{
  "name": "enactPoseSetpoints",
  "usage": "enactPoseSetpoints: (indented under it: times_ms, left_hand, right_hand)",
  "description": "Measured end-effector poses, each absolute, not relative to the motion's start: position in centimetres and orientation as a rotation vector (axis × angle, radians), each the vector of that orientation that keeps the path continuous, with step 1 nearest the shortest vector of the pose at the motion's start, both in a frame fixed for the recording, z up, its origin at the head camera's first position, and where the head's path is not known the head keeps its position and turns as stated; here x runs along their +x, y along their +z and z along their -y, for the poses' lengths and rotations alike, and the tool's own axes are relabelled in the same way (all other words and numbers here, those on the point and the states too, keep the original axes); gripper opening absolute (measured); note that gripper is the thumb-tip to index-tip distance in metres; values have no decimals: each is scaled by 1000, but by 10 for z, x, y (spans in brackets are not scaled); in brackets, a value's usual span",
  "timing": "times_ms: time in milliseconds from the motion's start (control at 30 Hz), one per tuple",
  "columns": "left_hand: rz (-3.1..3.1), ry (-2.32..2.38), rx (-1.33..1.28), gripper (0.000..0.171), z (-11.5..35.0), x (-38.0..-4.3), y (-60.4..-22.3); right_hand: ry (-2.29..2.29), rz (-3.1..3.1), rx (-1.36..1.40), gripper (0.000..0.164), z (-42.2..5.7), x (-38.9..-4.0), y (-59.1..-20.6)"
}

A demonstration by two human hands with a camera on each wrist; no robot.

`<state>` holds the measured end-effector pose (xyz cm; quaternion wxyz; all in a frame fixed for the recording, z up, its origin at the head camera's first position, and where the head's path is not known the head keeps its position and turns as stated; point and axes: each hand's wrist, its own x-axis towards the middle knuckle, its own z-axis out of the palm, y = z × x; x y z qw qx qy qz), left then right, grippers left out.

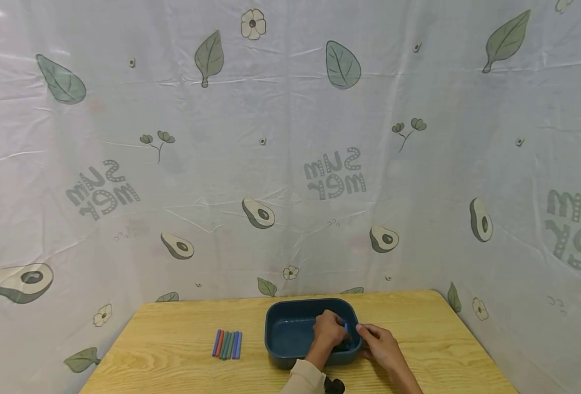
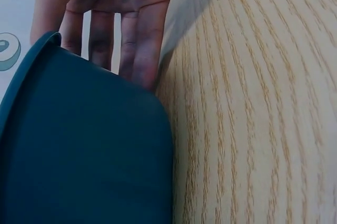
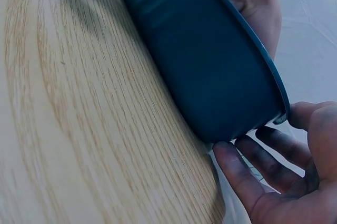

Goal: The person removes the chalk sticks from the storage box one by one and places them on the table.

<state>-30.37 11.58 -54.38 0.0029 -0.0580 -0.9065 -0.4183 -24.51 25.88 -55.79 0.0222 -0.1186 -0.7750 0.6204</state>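
On the table stands a dark blue rectangular bin [image 1: 290, 336]. My left hand [image 1: 329, 331] reaches over its near rim and down inside, knuckles up and fingers bent, beside a slim blue stick [image 1: 346, 327]. Its fingertips are hidden, and I cannot tell whether they pinch the stick. My right hand [image 1: 381, 345] holds the bin's right end. In the right wrist view, the thumb [image 3: 303, 116] is at the rim and the fingers [image 3: 237, 168] support the outer wall low down. The left wrist view shows this same right hand [image 2: 121, 18] beyond the bin's wall.
Left of the bin, several slim sticks lie side by side: red [image 1: 219, 343], green [image 1: 229, 346], and blue [image 1: 238, 346]. The wooden table [image 1: 182, 328] reaches back to a pale printed curtain [image 1: 290, 235]. A black device [image 1: 333, 386] shows below the left sleeve.
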Motion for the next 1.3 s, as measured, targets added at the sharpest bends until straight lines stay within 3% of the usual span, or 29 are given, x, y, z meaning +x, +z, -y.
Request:
enactPoseSetpoints:
  times_ms: [300, 533, 900, 1300]
  left_hand:
    - [2851, -1361, -161, 19, -114, -304, -542]
    - [2861, -1433, -115, 21, -123, -341, -587]
    - [2706, -1725, -177, 27, -102, -303, -540]
    - [2560, -2036, -230, 31, -74, -309, -526]
  right_hand:
    - [1917, 2392, -375, 48, -261, -244, -560]
    - [1911, 2403, -355, 49, -262, -246, -559]
    - [1908, 2365, -358, 44, -255, -244, -560]
    - [1929, 2372, -352, 51, -258, -244, -559]
